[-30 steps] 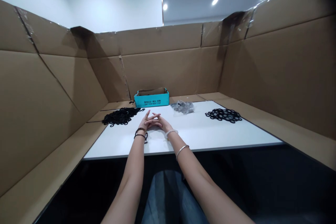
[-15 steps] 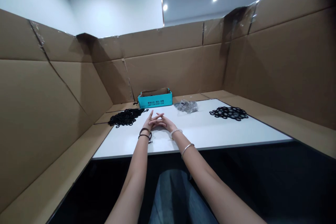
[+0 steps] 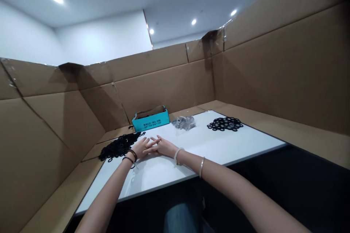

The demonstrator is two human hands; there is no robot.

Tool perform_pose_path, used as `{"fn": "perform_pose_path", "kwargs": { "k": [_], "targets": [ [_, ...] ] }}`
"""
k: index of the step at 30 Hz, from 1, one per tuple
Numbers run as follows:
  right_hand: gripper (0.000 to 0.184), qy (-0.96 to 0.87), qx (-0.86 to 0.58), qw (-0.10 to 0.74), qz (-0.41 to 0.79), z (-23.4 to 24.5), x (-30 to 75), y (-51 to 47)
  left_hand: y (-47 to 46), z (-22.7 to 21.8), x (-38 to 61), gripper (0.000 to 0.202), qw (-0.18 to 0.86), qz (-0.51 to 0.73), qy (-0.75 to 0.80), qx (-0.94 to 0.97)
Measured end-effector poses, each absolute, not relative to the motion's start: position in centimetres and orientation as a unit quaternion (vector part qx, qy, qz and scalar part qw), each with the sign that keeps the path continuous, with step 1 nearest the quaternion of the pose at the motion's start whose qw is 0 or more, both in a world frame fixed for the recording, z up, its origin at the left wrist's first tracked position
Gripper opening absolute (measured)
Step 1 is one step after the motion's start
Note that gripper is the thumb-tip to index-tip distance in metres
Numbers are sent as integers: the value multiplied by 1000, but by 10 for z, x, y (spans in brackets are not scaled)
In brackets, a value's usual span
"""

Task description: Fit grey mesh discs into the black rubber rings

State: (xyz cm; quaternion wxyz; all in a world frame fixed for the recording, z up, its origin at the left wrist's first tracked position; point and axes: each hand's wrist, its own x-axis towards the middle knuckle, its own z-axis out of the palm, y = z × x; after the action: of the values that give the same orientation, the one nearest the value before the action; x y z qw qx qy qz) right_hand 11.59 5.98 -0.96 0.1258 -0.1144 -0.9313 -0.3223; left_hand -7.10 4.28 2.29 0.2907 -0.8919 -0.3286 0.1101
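Observation:
Over the white board [image 3: 216, 145], my left hand [image 3: 140, 148] and my right hand [image 3: 166, 148] meet with their fingers crossing loosely. The fingers look stretched out, and no object shows in either hand. Dark bead bracelets circle the left wrist; a pale bead bracelet and a silver bangle are on the right arm. Nearest to my left hand lies a heap of black rings [image 3: 119, 146]. Beyond the right hand is a clear plastic bag [image 3: 184, 122] with greyish contents that I cannot make out. Farther right, a flatter pile of black rings [image 3: 225, 123] rests on the board.
A turquoise open box [image 3: 151, 121] with printed lettering stands behind the hands at the board's far edge. Tall cardboard walls [image 3: 155, 83] enclose the left, back and right sides. The board's front edge runs just below my wrists.
The camera view has tilted and turned, so the board appears slanted and lower left. My hands stay together, their fingers now less spread upward. The rings, bag and box keep their places.

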Motion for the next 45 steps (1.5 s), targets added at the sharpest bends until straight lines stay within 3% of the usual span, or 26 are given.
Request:
{"fn": "perform_pose_path", "kwargs": {
  "k": [6,19,23,29,33,41,45],
  "targets": [
    [23,-929,-249,172,-211,-22,151,61,56,28,-92,25,264,68,-429,-861],
    [28,-957,-216,183,-71,-16,177,64,44,-17,-94,27,152,-100,-548,-816],
    [21,-972,-162,153,-80,-1,189,89,56,-2,-94,21,145,-69,-537,-828],
    [22,-896,-334,261,-132,4,228,137,137,13,-101,27,191,-63,-610,-766],
    [27,-869,-382,270,-163,7,248,143,174,7,-107,25,170,-78,-645,-741],
    [24,-814,-494,241,-187,13,263,149,154,17,-102,26,64,-196,-658,-724],
    [20,-834,-497,168,-173,3,258,149,112,8,-58,35,-68,-262,-642,-717]
  ]
}}
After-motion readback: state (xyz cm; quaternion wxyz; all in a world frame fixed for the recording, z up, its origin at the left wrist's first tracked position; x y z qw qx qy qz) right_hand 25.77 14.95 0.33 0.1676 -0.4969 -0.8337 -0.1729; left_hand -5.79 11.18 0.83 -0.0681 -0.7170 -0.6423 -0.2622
